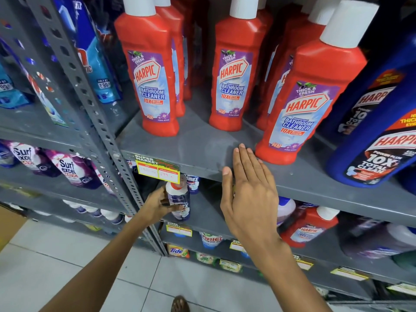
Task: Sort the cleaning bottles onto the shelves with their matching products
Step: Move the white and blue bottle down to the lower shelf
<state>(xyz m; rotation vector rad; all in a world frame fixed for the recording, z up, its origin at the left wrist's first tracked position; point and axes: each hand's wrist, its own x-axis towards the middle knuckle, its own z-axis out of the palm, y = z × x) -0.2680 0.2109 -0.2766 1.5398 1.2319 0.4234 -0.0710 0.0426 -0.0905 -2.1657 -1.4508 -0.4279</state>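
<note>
Head view: right hand beside shelf edge

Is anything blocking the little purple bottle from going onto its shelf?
Nothing visible does. The left hand holds the purple bottle at the lower shelf, with bare shelf beside it. The right hand is open, higher up, out of its way.

Grey slotted-steel shelving, pale tiled floor, dim aisle light
</note>
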